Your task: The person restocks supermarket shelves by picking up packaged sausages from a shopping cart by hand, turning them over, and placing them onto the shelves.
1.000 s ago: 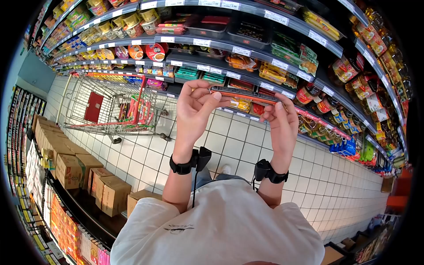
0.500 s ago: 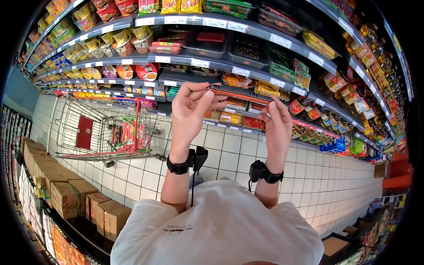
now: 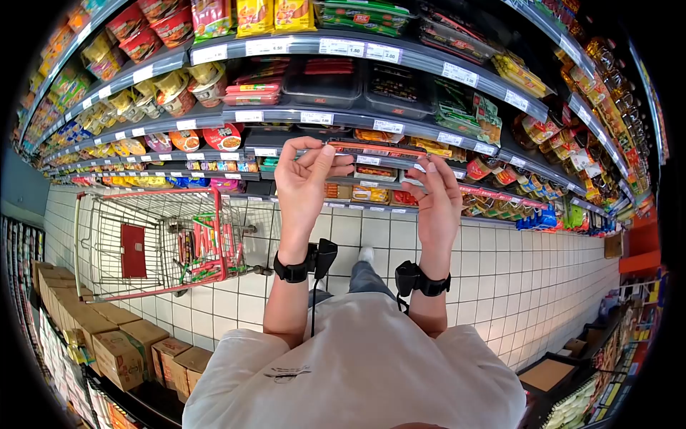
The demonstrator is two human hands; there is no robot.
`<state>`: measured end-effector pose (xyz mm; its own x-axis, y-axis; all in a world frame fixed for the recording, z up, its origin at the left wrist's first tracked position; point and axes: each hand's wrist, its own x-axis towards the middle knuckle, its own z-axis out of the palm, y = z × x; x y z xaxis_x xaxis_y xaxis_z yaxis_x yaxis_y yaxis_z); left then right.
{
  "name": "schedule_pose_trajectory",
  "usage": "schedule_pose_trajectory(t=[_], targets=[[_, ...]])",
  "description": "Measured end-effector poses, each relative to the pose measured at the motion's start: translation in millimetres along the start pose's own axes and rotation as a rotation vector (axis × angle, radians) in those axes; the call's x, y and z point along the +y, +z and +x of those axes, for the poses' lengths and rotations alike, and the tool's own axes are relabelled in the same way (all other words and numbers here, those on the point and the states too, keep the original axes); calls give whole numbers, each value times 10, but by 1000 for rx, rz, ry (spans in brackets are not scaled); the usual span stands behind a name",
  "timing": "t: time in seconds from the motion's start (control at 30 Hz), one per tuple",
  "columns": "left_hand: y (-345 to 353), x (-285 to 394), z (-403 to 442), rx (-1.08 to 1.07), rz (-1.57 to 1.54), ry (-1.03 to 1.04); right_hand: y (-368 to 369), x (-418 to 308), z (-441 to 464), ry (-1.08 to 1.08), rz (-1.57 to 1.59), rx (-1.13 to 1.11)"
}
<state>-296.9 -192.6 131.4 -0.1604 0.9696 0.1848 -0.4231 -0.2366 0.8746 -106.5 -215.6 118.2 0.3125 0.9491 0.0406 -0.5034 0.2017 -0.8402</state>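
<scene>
Held level between my two hands is a long, thin sausage stick [image 3: 379, 149] in a red-orange wrapper. My left hand [image 3: 303, 179] pinches its left end between thumb and fingers. At its right end, the fingertips of my right hand [image 3: 437, 199] are closed, with the other fingers curled below. Just beyond the stick are shelves of packaged food: a black tray [image 3: 321, 87] with red-wrapped sticks, a second black tray [image 3: 397, 91], and a stack of red and pink packs [image 3: 253, 94]. Print on the held wrapper is too small to read.
To my left stands a wire shopping cart [image 3: 133, 294] with several colourful wrapped sticks [image 3: 204, 247] inside. Cardboard boxes [image 3: 120, 359] line the lower left. Cup noodles [image 3: 170, 91] fill the left shelves, and oil bottles [image 3: 607, 71] stand at far right. White tiles [image 3: 493, 286] cover the floor.
The sausage stick has turned in my hands: its dark side faced up before, and now its red-orange side shows. My view has shifted, bringing my legs and one shoe into sight.
</scene>
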Motion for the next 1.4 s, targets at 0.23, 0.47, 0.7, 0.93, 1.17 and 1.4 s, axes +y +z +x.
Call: schedule_pose_trajectory(t=[0.23,0.47,0.7,0.93,1.17,1.4], targets=[[407,-557,583,43,95,-15,-215,78,693,86,25,-12],[916,-1104,1177,49,160,-115,-572,171,1651,203,32,6],[954,-1664,1601,81,145,-345,-922,405,2311,333,3,-17],[918,-2027,1842,112,178,-359,-1039,538,2588,438,-78,-9],[817,-2264,1860,114,326,-319,-1129,600,2618,447,-127,-20],[821,-2269,1831,105,403,-315,-1092,611,2634,468,-124,-27]])
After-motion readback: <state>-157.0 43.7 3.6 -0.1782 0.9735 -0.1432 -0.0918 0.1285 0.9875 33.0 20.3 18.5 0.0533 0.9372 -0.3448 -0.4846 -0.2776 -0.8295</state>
